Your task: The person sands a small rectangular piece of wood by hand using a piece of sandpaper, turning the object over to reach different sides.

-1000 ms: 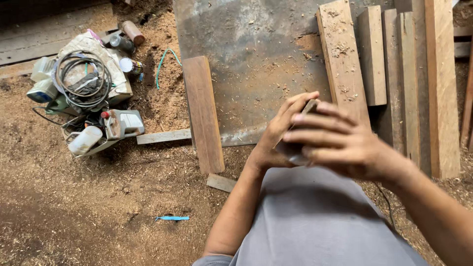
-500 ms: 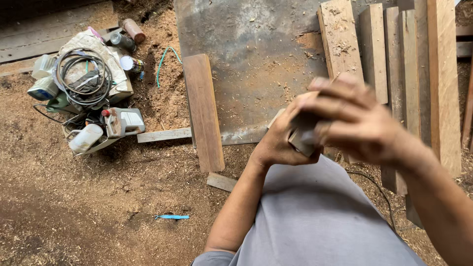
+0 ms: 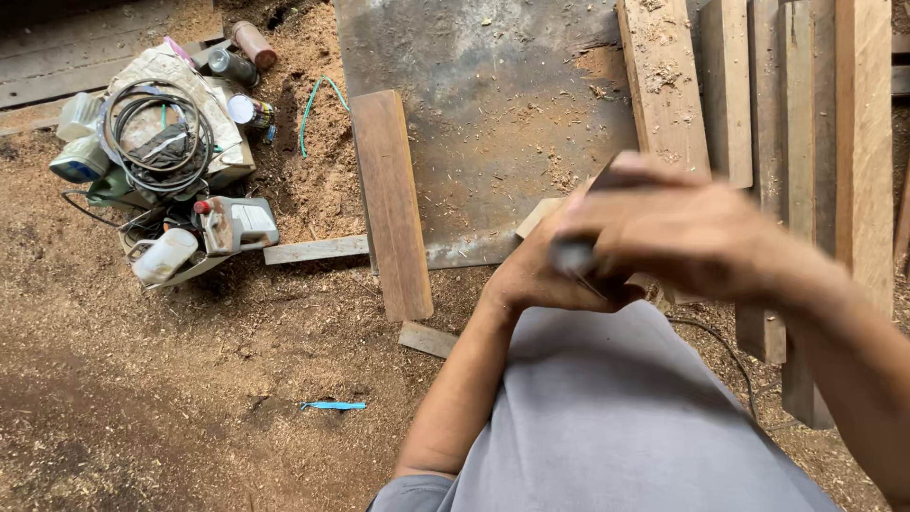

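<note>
Head view shows us both hands raised close together over the lap. Our right hand (image 3: 682, 232) is blurred, its fingers curled over a small dark and grey object (image 3: 575, 254); what the object is we cannot tell. Our left hand (image 3: 545, 275) sits under it, fingers wrapped around the same object from below. Both hands are closed on it, and it lies between them, above the grey cloth (image 3: 607, 417) on our lap.

Beyond the hands a brown plank (image 3: 391, 199) lies on the sawdust floor (image 3: 190, 379), beside a grey metal sheet (image 3: 483, 114). More planks (image 3: 815, 142) lie to the right. At far left, a pile of containers with a coiled cable (image 3: 156, 133) sits well apart. A blue strip (image 3: 334, 406) lies on the sawdust near our left elbow.
</note>
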